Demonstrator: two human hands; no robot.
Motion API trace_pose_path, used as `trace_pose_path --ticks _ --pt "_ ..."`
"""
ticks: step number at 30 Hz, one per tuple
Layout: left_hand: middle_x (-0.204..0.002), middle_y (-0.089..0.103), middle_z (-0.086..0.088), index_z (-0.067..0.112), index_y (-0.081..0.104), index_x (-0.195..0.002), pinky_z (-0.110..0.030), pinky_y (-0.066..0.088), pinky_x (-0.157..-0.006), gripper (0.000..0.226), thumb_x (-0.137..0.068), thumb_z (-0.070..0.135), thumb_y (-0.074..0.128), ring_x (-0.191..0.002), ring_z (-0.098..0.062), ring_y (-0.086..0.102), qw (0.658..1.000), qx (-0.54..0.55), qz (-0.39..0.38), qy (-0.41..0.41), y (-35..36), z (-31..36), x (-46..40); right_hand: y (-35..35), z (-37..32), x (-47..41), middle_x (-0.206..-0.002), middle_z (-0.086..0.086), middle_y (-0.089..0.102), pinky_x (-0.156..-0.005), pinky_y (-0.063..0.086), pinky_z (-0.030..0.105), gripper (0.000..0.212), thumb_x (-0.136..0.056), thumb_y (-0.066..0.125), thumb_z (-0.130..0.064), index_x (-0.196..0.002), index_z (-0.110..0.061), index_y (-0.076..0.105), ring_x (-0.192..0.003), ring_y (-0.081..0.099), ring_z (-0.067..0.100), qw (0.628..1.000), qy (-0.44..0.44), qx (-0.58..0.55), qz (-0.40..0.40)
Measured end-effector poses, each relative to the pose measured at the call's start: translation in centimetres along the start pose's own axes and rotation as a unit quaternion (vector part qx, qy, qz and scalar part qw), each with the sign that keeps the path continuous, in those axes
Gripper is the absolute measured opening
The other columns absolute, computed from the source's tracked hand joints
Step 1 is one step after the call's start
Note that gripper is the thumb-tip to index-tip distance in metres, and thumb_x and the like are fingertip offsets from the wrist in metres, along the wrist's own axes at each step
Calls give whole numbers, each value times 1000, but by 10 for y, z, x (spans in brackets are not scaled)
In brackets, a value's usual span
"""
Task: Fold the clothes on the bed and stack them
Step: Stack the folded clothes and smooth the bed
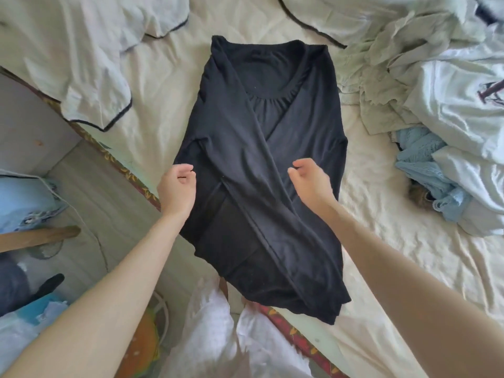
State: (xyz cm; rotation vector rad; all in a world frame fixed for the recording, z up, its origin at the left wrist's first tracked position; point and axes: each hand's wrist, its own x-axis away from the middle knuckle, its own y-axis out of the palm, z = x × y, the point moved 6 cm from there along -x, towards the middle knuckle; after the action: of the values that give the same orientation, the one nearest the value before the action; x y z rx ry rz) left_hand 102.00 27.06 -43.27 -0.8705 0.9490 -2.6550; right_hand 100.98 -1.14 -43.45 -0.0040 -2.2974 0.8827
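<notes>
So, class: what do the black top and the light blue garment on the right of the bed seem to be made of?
Black top: looks like a soft, matte jersey knit, probably cotton or a blend; it drapes limply, with fine gathers below the neckline.

Light blue garment: looks like an open, textured knit, perhaps crochet or waffle weave; a ribbed, holey surface shows. The fibre cannot be told.

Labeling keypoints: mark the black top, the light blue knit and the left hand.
black top (297, 148): head view, on its chest panel.
light blue knit (420, 151): head view, on its upper fold.
left hand (177, 186): head view, on its back.
</notes>
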Motion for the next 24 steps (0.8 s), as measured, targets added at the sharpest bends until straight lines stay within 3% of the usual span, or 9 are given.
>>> trace_pose_path --ticks 4,7,13,15,17,19,21,22,24 --pt "-123 51 -6 15 54 -123 -33 45 -95 30 -93 20 58 -113 -21 51 992 -50 4 117 -4 26 -47 8 -82 -67 -97 -7 52 -76 30 18 31 -97 45 -31 -121 -15 55 -91 45 10 999 -40 2 -10" --pt "-127 48 -8 16 50 -129 -38 44 -94 44 -88 21 65 -116 -26 47 958 -177 -27 222 10 39 -63 17 -132 -111 -98 -3 58 -75 36 22 26 -96 44 -29 -109 -12 59 -90 50 16 999 -50 3 -8" --pt "-117 50 -8 15 56 -118 -25 44 -71 36 -87 30 66 -104 -22 50 957 -155 -23 245 7 33 -93 41 -186 -163 -133 3 52 -93 41 32 44 -99 42 -32 -139 -14 41 -119 49 20 996 -65 66 -7" --pt "-113 50 -8 14 57 -115 -24 43 -67 34 -86 29 67 -99 -22 52 952 -167 -40 255 6 28 -101 47 -195 -179 -108 2 60 -84 43 31 25 -99 40 -31 -111 -17 57 -97 55 18 996 -49 68 -6" --pt "-107 52 -8 12 59 -111 -26 44 -62 28 -86 23 67 -94 -23 53 942 -179 -48 278 7 27 -104 50 -203 -192 -66 -1 43 -60 35 26 33 -97 44 -27 -66 -18 40 -59 39 12 999 -25 42 9" --pt "-103 56 -7 10 62 -105 -26 45 -62 17 -90 18 61 -91 -22 55 943 -166 -51 284 6 26 -110 51 -210 -198 -58 1 37 -53 32 25 42 -94 52 -25 -57 -12 38 -53 35 13 1000 -4 20 14" --pt "-100 60 -2 11 63 -103 -20 44 -70 14 -92 15 57 -88 -15 56 958 -113 -63 255 0 23 -119 52 -216 -199 -76 15 60 -67 47 31 30 -90 60 -22 -83 8 63 -71 58 24 1000 9 -2 11" --pt "-98 62 3 12 64 -102 -14 42 -72 13 -92 15 57 -86 -10 55 967 -74 -73 233 -4 19 -123 49 -220 -198 -96 22 66 -79 52 38 34 -89 63 -21 -103 11 62 -90 63 31 1000 9 -12 23" --pt "-89 62 11 14 66 -98 -4 42 -71 9 -90 14 61 -80 -5 58 976 -9 -103 191 -14 10 -129 41 -232 -194 -115 24 62 -91 48 42 41 -87 66 -21 -113 10 59 -106 58 35 998 -18 15 62"
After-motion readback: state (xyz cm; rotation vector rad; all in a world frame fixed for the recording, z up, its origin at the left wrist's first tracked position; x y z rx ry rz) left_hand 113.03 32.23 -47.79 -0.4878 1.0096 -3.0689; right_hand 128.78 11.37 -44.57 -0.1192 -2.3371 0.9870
